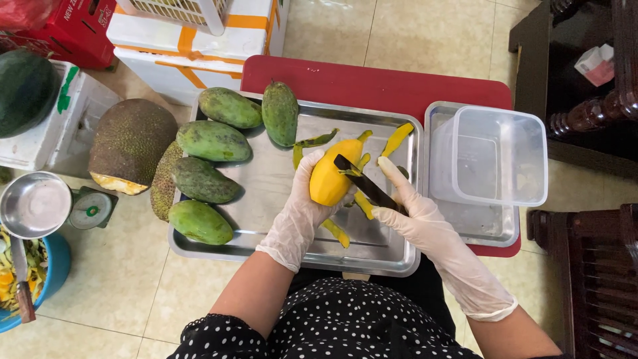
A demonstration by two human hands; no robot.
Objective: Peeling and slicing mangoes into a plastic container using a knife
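Note:
My left hand (299,213), in a thin white glove, holds a mostly peeled yellow mango (329,178) above a steel tray (266,189). My right hand (409,213), also gloved, grips a dark peeler or knife (362,183) whose blade rests against the mango's side. Strips of green-yellow peel (312,141) lie on the tray under and behind the fruit. Several unpeeled green mangoes (212,141) are lined up along the tray's left side.
A clear plastic box (495,156) stands in a smaller steel tray (485,229) at the right, on a red table (372,83). Cut jackfruit pieces (129,143), a scale with a steel bowl (36,203), a watermelon (23,90), boxes and dark wooden furniture (591,266) surround me.

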